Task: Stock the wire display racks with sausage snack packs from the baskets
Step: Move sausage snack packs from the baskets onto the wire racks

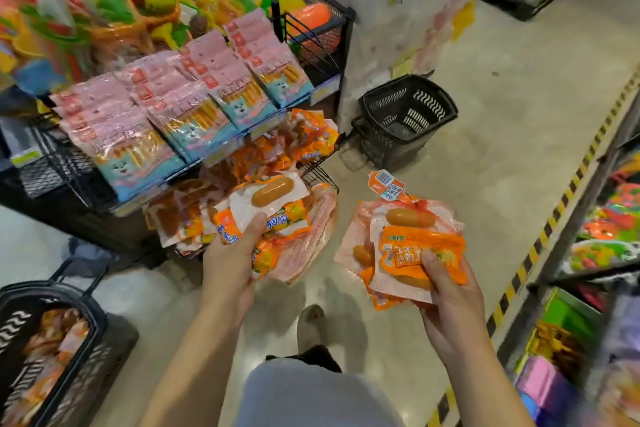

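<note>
I record my left hand (231,262) gripping a bundle of orange sausage packs (268,206) at the lower wire rack (319,176); my right hand (450,291) holds a second bundle (414,248) apart, over the floor (502,107); a stocked basket (52,343) stands lower left.

I see even, fairly bright indoor light coming from overhead. The floor (485,114) has a dull sheen, and soft shadows lie on it at lower centre. Small glare spots fleck the wrap of the pink packs (166,114). The toys (69,3) at upper left smear with blur, as does the lower right corner. The striped floor tape (568,198) bows near the right edge; the centre is sharp.
</note>
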